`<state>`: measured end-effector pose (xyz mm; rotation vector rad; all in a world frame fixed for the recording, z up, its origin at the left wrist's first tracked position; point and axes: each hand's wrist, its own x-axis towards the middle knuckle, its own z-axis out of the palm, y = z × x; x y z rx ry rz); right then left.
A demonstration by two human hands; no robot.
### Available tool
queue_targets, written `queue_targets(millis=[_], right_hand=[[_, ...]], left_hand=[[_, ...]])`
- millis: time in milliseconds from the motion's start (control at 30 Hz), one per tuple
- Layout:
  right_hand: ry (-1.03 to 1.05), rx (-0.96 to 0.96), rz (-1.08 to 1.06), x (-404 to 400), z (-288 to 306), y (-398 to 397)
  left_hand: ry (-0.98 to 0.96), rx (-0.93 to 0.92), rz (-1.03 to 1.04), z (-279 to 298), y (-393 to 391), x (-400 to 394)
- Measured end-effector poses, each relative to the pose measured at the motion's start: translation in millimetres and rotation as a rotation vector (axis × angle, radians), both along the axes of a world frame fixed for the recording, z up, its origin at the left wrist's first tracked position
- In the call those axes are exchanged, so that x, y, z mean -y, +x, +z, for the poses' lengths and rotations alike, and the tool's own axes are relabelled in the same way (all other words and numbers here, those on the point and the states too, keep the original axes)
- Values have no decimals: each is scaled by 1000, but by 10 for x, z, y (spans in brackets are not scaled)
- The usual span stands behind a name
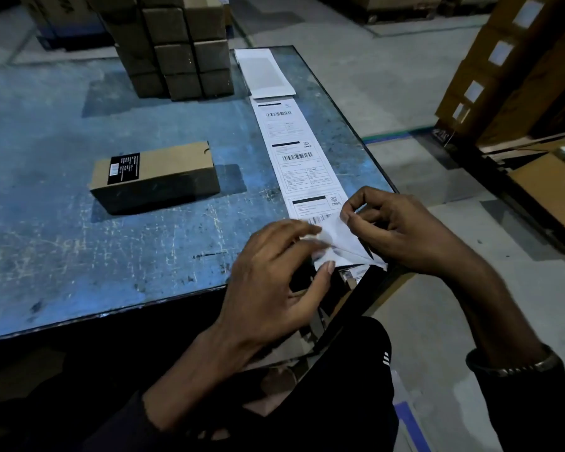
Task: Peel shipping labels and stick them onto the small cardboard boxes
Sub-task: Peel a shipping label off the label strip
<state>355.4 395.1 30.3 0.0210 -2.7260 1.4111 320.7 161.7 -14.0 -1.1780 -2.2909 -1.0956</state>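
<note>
A single box lies on the table, left of the label strip running along the table's right edge. A box stack stands behind. Both hands, left and right, meet at the strip's near end.

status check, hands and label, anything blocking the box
Left hand and right hand both pinching nearest label, peel underway. Single box unlabelled, apart on table. Path clear.
</note>
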Motion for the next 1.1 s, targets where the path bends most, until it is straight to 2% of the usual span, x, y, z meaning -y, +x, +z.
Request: queue_targets(millis=[133,300,533,633,767,833,1100], right_hand=[[42,-44,-38,15,-40,40],[-8,-30,-106,0,-47,-14],[-53,-24,-254,-178,-11,-274],[-153,-31,-339,-236,-24,-362],[-252,-37,-433,-265,-50,-450],[-275,-39,-454,-259,-28,-495],[-199,-67,-463,-359,143,-829]], left_hand=[[-132,-157,-70,-150,-37,79],[-173,-221,-102,-163,-32,163],[-125,-150,-90,-146,-70,158],[-107,-75,-66,-94,-114,130],[-189,54,-33,69,-226,53],[-217,58,-1,135,-282,-7],[-207,76,0,95,-435,-186]])
